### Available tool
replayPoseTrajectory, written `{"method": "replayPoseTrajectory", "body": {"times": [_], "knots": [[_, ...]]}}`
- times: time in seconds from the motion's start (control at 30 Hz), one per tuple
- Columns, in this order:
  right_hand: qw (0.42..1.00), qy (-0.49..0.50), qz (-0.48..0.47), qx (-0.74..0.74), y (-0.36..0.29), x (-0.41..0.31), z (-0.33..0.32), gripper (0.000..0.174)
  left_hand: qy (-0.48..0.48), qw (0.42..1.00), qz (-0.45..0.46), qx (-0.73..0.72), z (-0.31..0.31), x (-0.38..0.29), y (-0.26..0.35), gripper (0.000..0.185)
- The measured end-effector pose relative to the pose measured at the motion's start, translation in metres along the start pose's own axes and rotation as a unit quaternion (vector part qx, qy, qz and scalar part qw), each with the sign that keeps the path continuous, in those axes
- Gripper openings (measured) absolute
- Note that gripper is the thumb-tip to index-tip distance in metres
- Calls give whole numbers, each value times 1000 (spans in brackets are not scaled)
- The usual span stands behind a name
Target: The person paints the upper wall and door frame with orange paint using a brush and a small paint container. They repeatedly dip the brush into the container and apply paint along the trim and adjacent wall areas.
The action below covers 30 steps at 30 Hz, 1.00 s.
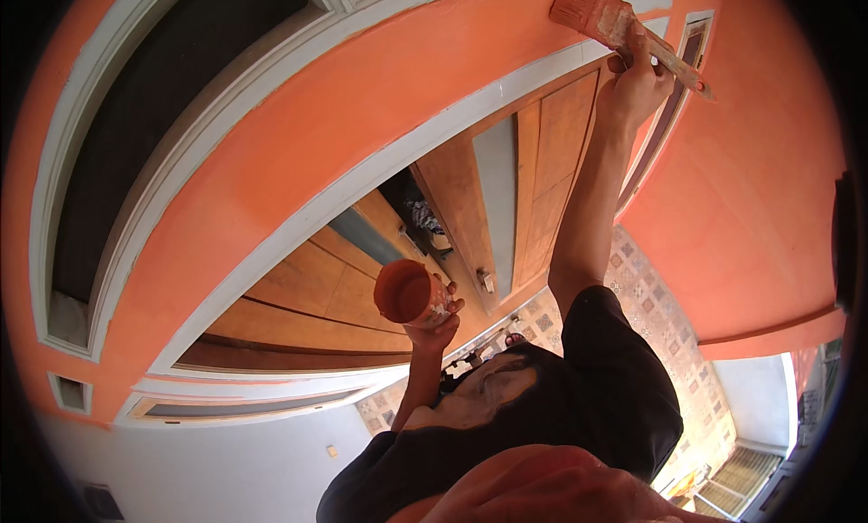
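Note:
My right hand (636, 82), arm stretched up, grips a wide flat paintbrush (614, 22) by its handle. Orange paint coats its bristles, and they lie at the orange wall band (468, 48) above the door frame; whether they touch it I cannot tell. Lower down, in front of the wooden doors, my left hand (437, 323) holds a small paint-smeared cup (407, 292). Its mouth faces the camera and its inside is orange; how much paint it holds is hard to tell.
White door trim (380, 177) borders the orange band. One wooden door leaf (468, 218) stands ajar beside a dark gap. Above is a white-framed transom window (183, 82). Patterned floor tiles (542, 319) lie below. A white wall (237, 469) and an orange wall (739, 204) flank me.

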State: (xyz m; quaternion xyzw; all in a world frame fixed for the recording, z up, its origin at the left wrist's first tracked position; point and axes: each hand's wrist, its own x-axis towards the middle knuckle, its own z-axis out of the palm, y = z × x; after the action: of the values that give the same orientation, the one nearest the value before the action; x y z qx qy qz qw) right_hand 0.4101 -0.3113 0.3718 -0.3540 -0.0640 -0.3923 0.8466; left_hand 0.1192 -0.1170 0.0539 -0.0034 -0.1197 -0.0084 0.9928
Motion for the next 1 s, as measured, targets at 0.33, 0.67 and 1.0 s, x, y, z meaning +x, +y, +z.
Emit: {"method": "replayPoseTrajectory", "body": {"times": [0.33, 0.67, 1.0], "knots": [[974, -176, 92, 111, -5, -50, 17, 15, 5, 1000, -27, -3, -2, 5, -1, 73], [945, -274, 123, 128, -2, -62, 8, 21, 13, 1000, -12, 4, -1, -2, 4, 71], [968, -152, 90, 181, 10, -25, -10, 15, 10, 999, -29, 28, 8, -2, 9, 66]]}}
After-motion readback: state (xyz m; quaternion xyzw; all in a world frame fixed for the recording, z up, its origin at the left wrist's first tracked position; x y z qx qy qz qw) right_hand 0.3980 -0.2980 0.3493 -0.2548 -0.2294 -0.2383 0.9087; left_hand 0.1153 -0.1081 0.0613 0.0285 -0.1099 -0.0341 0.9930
